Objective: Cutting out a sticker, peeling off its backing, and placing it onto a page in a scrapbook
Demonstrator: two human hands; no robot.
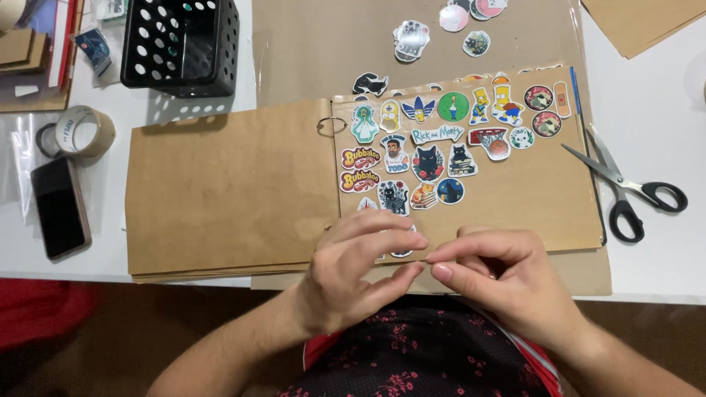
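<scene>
Left hand (353, 268) and right hand (500, 283) pinching small die-cut sticker (401, 252) fingertip to fingertip at near edge of brown kraft-paper ring-bound album (537, 191); risk: sticker creasing or sticking crooked onto neighbouring stickers

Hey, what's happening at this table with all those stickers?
A person sits over a brown paper scrapbook lying open on a white table. Its right page is partly filled with colourful stickers. The left hand and right hand meet at the page's lower edge, fingertips pinched together over something too small to make out. Scissors lie to the right, a phone and tape roll to the left.
</scene>
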